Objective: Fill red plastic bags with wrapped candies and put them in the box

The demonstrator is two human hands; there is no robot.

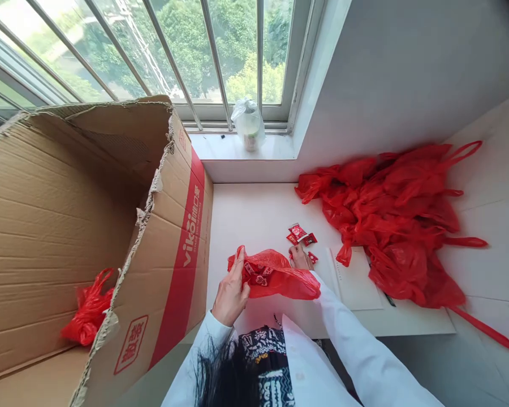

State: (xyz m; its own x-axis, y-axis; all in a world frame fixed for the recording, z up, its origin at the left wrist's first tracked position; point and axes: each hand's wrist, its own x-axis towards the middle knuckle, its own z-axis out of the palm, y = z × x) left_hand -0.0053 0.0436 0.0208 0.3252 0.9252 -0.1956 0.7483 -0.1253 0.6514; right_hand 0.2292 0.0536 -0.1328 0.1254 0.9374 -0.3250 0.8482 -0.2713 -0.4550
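My left hand (231, 291) grips the edge of a red plastic bag (275, 277) that holds several small red packets. The bag lies on a white table (254, 215) in front of me. My right hand (300, 257) reaches past the bag and rests its fingers on loose small red packets (301, 234) on the table; its fingertips are partly hidden behind the bag.
A big open cardboard box (110, 226) stands at the left with a filled red bag (89, 311) inside. A heap of empty red bags (398, 220) lies at the right, a white notebook (358, 280) beside it. A wrapped cup (249, 125) sits on the windowsill.
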